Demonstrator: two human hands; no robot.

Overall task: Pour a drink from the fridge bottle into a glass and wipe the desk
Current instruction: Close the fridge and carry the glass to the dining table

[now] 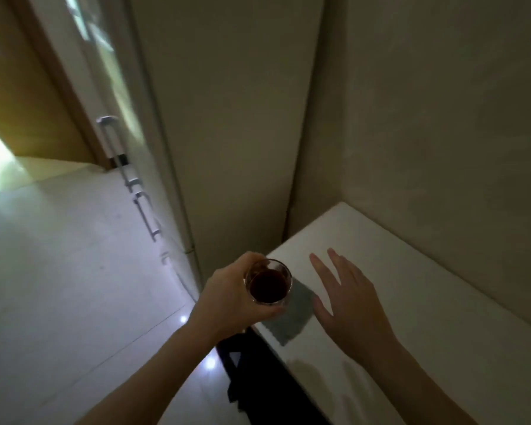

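Left hand (230, 297) grips glass (269, 282) of dark drink, held over surface (426, 302) corner | right hand (347, 299) fingers spread, holding nothing, beside grey cloth (292, 320) | I judge glass fragile, slippery; hold mid-wall, level | cloth soft, pinch edge.

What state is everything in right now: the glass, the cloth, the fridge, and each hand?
Glass: upright, partly filled with dark drink, held above the desk edge.
Cloth: flat on the desk.
Fridge: doors closed.
Left hand: grips the glass.
Right hand: fingers straight, beside the cloth.
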